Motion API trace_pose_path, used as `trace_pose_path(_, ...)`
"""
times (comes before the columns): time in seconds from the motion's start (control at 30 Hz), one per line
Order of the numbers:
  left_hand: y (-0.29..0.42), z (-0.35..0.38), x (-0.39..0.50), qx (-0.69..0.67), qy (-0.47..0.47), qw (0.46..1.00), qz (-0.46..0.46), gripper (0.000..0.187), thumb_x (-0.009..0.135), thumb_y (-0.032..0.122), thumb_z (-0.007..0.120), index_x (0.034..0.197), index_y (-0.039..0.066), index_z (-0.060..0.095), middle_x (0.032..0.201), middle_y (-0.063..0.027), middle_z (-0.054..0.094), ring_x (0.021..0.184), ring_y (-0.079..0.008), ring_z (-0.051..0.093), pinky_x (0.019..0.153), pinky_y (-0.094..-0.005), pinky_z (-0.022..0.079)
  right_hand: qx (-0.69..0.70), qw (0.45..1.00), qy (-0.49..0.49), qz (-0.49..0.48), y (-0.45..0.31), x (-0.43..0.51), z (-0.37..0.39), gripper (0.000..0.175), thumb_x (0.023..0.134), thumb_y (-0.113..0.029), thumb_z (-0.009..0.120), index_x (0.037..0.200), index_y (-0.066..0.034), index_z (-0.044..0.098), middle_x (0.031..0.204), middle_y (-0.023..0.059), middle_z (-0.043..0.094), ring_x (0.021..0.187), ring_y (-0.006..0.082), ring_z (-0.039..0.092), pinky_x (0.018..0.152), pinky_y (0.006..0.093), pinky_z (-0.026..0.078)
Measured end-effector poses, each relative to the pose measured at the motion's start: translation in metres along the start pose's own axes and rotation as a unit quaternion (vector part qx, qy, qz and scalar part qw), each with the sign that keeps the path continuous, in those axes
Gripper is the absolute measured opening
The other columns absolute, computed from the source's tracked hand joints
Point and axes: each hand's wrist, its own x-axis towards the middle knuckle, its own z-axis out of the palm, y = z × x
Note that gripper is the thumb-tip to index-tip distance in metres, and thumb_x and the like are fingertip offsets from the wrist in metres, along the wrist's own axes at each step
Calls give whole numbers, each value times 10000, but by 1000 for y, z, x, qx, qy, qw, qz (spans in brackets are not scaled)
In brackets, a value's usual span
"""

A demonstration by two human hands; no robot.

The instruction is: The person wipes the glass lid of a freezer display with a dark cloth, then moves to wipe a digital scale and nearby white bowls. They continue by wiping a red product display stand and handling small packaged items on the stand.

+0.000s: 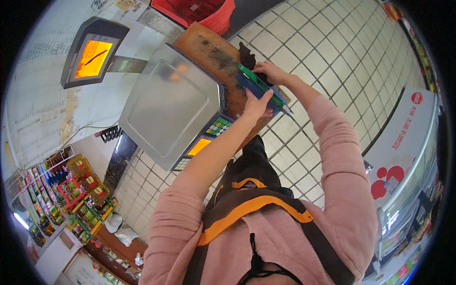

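A narrow blue and green device [262, 83], probably a bag-neck tape sealer, stands at the front end of a worn brown wooden board [213, 46]. My left hand [255, 106] grips its near side, with thumb and fingers spread along the blue body. On its far side my right hand [272, 73] bends its fingers down by a dark, lumpy part [246, 56]; the fingertips are partly hidden, so what they hold cannot be told. A thin grey pointed piece [287, 111] juts out at the device's near end. Left of my hands sits an electronic scale with a bare steel platter [171, 107].
The scale's keypad [218, 126] lies beside my left forearm, and its lit display [94, 58] rises at upper left. A red plastic basket [213, 17] stands beyond the board. Shelves of bottled oil [89, 181] are at left, a white display freezer [399, 142] at right.
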Motion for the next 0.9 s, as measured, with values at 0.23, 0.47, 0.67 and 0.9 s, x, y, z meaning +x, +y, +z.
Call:
trace_pose_path(0.23, 5, 4, 5, 1, -16, 997, 77, 969, 833, 266, 646, 1446, 157, -96, 1122, -193, 511, 753, -285, 621, 610, -419, 577, -29, 993, -84, 76, -7, -154, 18, 235, 669, -81, 628, 900, -88, 668, 1014, 160, 574, 923, 372, 551, 770, 412, 471)
trace_pose_path(0.47, 32, 5, 5, 47, 53, 997, 23, 804, 796, 432, 663, 1353, 52, 226, 1165, -174, 470, 912, -301, 575, 714, -443, 561, 163, 932, 2, 324, -33, -244, -2, 470, 582, -133, 735, 1027, -14, 637, 946, 147, 641, 892, 285, 614, 795, 356, 482)
trace_pose_path(0.67, 53, -33, -22, 227, 159, 875, 397, 523, 815, 5, 524, 1319, 9, 383, 1256, -193, 470, 1067, -270, 527, 878, -350, 459, 292, 913, 158, 238, -155, -227, 44, 527, 643, -72, 730, 1147, -30, 582, 1133, 141, 607, 1025, 274, 599, 889, 344, 471)
trace_pose_path(0.9, 89, -47, 3, 708, -70, 558, 428, 371, 814, 55, 565, 1182, 92, 590, 1277, -121, 522, 1220, -288, 443, 1027, -404, 343, -17, 931, 355, 85, -183, -49, 72, 501, 700, 40, 549, 1195, -35, 522, 1318, 153, 456, 1155, 372, 463, 946, 414, 424)
